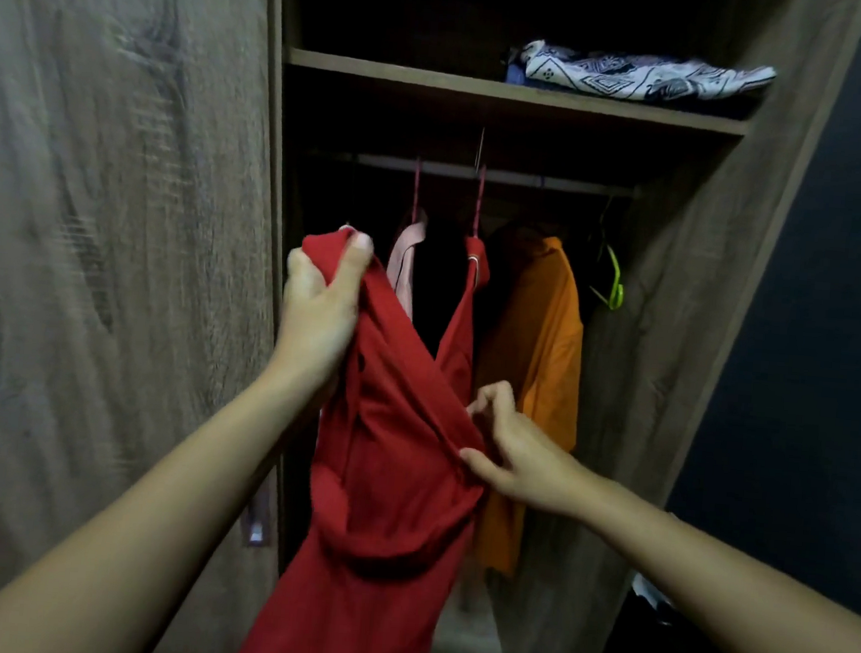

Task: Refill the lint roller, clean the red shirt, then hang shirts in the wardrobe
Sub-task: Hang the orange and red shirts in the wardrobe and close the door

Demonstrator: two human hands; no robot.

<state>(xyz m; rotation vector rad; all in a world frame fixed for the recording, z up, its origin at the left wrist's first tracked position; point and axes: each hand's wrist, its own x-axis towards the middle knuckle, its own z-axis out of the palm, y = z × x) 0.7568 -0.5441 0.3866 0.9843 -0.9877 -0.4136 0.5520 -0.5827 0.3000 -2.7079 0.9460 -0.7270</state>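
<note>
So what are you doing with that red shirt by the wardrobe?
A person stands at the open brown wooden wardrobe holding a long red fabric shirt. The left hand grips its bunched top, and the right hand pinches a fold lower down. One shoulder seems to hang from a thin red hanger on the dark rail, beside a hanging orange shirt. It is not hung straight yet.

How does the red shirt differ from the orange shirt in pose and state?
The left hand grips the red shirt and the right hand pinches it; no hand holds the orange shirt. The red shirt is twisted and bunched; the orange shirt hangs straight. Both are plain-coloured shirts at the open wardrobe.
</note>
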